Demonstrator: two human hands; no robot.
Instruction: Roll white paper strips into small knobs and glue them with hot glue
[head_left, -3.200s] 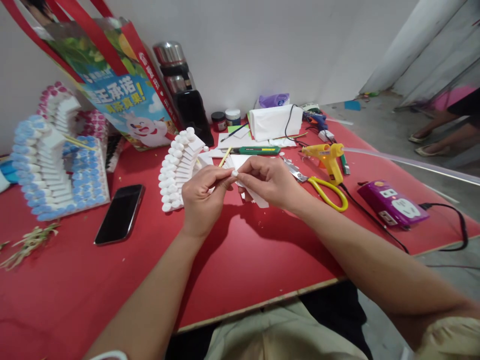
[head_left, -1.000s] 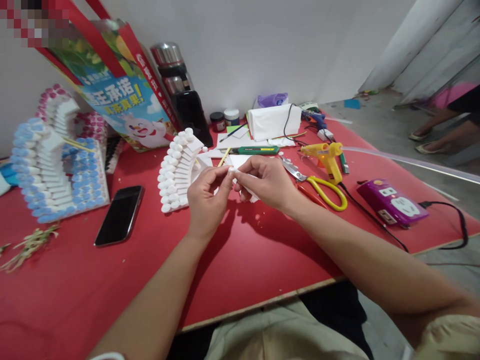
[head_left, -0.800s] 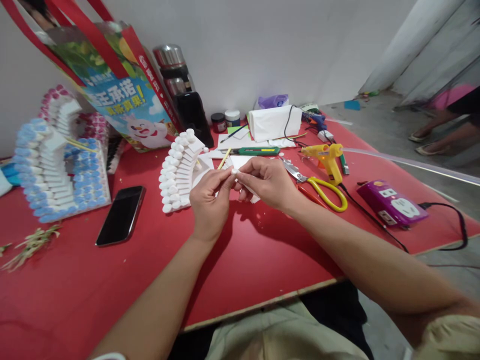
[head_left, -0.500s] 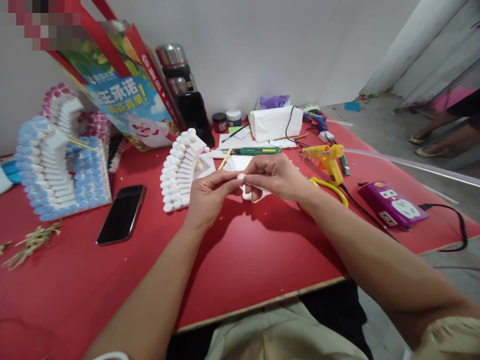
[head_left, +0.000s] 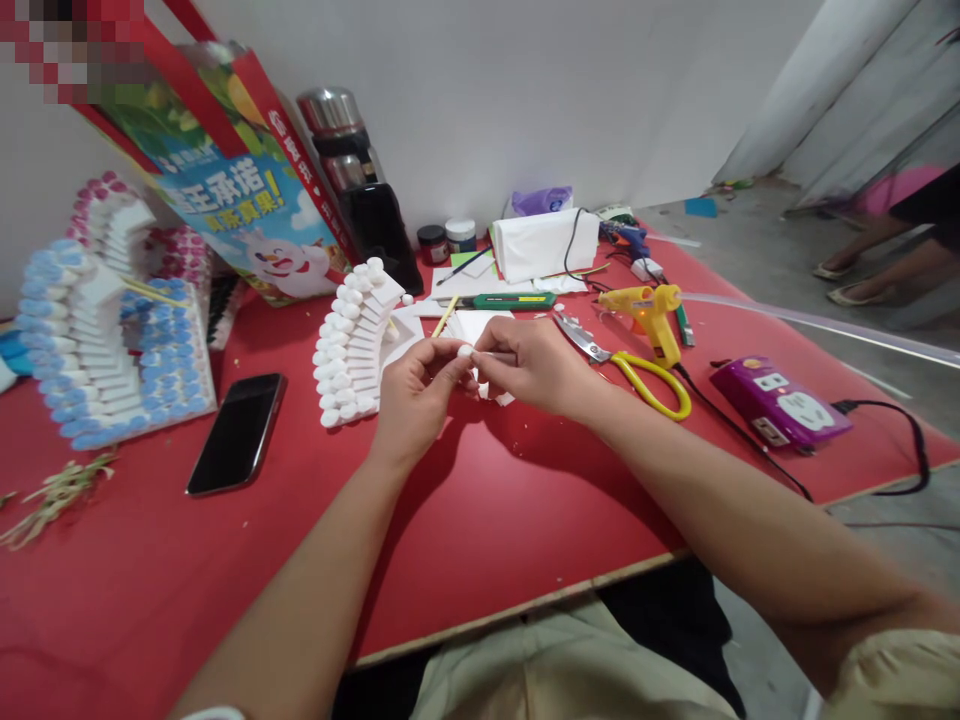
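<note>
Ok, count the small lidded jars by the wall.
2: a dark-lidded jar and, just right of it, a white-lidded jar; any behind the bag would be hidden.

Bag [head_left: 259, 195]: brightly printed, red-handled, standing by the back edge of the tabletop [head_left: 480, 540].
Flask [head_left: 331, 112]: steel-topped, just beside the bag.
Jars [head_left: 433, 245]: side by side near the back edge.
Phone [head_left: 236, 435]: flat, screen dark.
Socket box [head_left: 776, 402]: purple, near the right edge, black cable [head_left: 896, 409] attached.
</note>
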